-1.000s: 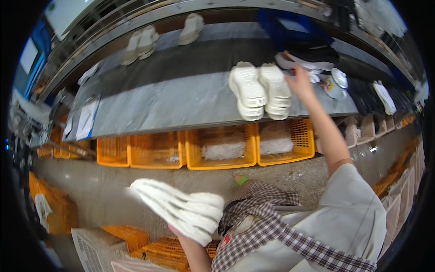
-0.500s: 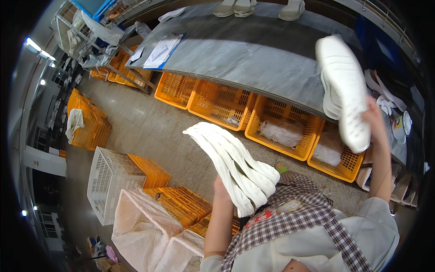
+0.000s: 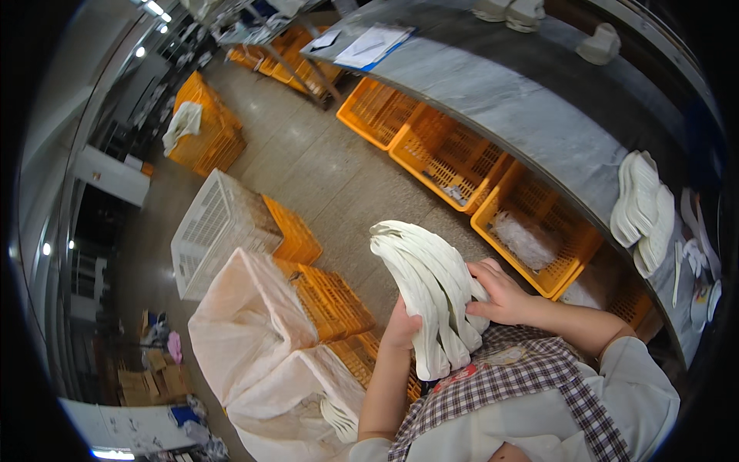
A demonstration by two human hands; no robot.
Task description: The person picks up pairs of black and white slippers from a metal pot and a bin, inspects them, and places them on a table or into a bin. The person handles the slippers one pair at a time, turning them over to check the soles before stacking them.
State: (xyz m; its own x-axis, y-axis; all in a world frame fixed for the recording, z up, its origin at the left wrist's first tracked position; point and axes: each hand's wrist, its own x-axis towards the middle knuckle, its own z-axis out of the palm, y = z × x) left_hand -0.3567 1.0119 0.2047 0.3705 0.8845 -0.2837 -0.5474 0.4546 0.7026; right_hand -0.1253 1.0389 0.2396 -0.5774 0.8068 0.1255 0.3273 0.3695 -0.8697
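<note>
A stack of several white shoe soles is held upright on edge in front of my apron. My left hand grips its left side, with the thumb across the near face. On the right side, my right hand closes its thumb and fingers around the outer soles. More white soles lie stacked on the right part of the grey table. Below my left forearm, some white soles show inside a pale cloth-lined container.
Orange crates stand under the table edge, one holding a clear plastic bag. A white crate and stacked orange crates stand at left. A clipboard and pale shoe-shaped pieces sit on the table.
My right hand has left the sole at the table's right and come down to the stack in my left hand. The view has turned, so the table appears further right.
</note>
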